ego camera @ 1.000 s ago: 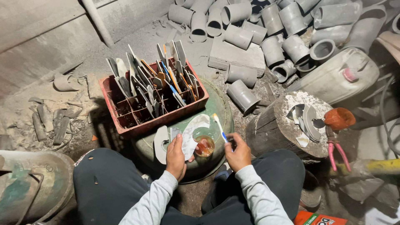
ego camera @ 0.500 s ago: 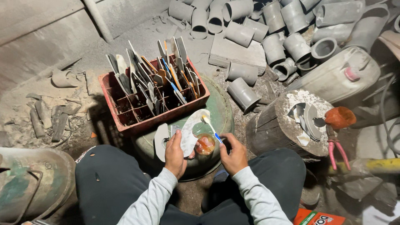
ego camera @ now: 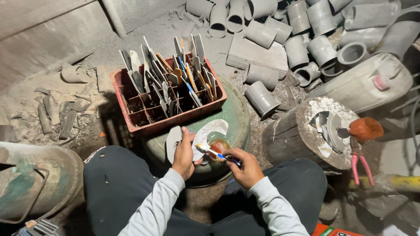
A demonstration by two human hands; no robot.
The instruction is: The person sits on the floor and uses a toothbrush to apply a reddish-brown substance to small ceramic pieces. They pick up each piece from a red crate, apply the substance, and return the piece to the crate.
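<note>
My left hand [ego camera: 183, 153] presses a flat, curved white-grey cut-out piece [ego camera: 209, 133] onto the top of a green drum [ego camera: 236, 118]. My right hand [ego camera: 247, 166] holds a small brush with a blue and white handle [ego camera: 214, 153], its tip reaching toward the left hand. Between the two hands stands a small round pot of amber liquid [ego camera: 218, 145]. A second pale flat piece [ego camera: 173, 142] lies just left of my left hand.
A red divided crate [ego camera: 175, 118] full of upright flat blades and pieces rests on the drum's far side. A wooden stump [ego camera: 297, 135] at the right carries cut pieces, an orange lump and pink-handled pliers [ego camera: 361, 164]. Several grey pipe sections [ego camera: 297, 35] lie behind.
My right hand has lowered the brush from upright above the pot to lying nearly flat across it. My left hand stays on the white piece.
</note>
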